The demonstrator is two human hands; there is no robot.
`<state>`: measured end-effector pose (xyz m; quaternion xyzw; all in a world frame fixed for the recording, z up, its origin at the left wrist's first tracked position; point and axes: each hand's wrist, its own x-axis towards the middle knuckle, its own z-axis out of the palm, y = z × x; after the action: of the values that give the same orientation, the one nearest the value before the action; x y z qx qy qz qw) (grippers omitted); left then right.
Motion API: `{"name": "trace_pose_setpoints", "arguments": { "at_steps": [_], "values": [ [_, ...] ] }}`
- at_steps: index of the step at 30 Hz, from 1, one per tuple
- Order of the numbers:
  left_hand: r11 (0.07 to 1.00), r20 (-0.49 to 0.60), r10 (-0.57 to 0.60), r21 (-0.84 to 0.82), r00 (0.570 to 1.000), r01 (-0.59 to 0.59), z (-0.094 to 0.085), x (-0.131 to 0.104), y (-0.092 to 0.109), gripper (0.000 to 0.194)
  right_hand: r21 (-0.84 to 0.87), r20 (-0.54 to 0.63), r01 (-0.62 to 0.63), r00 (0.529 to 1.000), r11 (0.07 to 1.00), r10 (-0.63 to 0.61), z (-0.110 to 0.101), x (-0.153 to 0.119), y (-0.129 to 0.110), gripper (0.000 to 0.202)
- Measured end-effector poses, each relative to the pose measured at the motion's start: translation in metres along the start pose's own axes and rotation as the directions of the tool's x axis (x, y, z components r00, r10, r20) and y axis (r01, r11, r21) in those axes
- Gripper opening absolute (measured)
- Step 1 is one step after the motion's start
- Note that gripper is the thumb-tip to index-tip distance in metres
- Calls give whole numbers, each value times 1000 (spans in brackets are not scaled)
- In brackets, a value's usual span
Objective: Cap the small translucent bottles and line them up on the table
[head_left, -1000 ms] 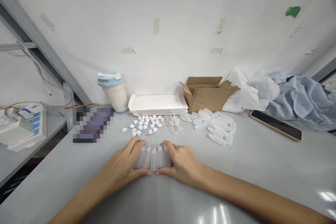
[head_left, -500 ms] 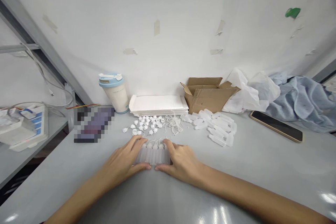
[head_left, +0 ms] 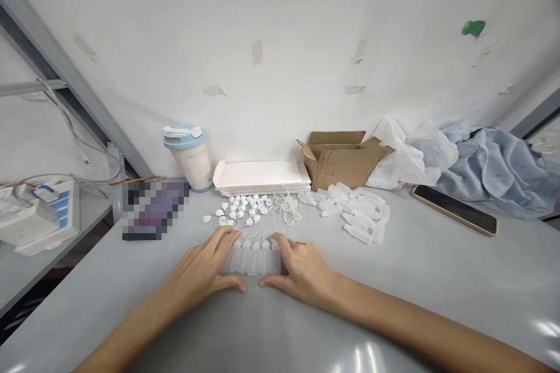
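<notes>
Row of clear plastic btls lies side by side on grey table, btwn the two hands, thin white tips pointing away from the person. L hand curls round the row's L end, R hand round its R end; on each, thumb & fingers are apart, thumb on near side, fingers by the tips; can't tell how firm the contact is. Just beyond grip: loose white caps a bit L, thin white pcs a bit R, more loose btls farther R. Behind those: stack of white packs, open cardboard box to its R. Up-L of grip: cup w/ blue lid, pixelated item. Far R: white plastic bag, phone, lt blue cloth.
</notes>
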<state>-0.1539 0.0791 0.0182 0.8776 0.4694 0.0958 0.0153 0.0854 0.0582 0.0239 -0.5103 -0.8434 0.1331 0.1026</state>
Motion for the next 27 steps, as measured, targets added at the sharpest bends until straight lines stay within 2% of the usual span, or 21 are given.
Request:
{"name": "trace_pose_setpoints", "arguments": {
  "at_steps": [4,6,10,12,15,19,23,27],
  "values": [
    [996,-41,17,88,999,-13,-9,-2,4,78,13,-22,15,1000,1000,-15,-10,-7,11,86],
    [993,-93,35,112,995,-25,-16,1,9,75,31,-70,11,997,999,-9,-19,-13,22,85],
    [997,-161,48,73,986,-36,-29,24,30,48,58,-169,-71,982,996,80,-37,-24,56,53],
    [996,-137,86,41,987,-81,-31,42,42,34,56,-200,-127,970,990,136,-43,-28,75,38],
    [990,-26,140,-23,990,-141,-29,73,57,24,42,-264,-188,945,981,192,-48,-32,99,26],
    [991,70,118,-75,991,-113,-18,106,73,18,-46,-270,-248,936,968,227,-55,-37,115,19],
    [988,83,107,-119,991,-97,-12,118,80,19,-112,-236,-344,920,932,312,-65,-41,117,17],
    [984,50,54,-173,997,-45,-18,115,75,25,-162,-169,-361,927,918,335,-71,-46,112,19]
  ]
}}
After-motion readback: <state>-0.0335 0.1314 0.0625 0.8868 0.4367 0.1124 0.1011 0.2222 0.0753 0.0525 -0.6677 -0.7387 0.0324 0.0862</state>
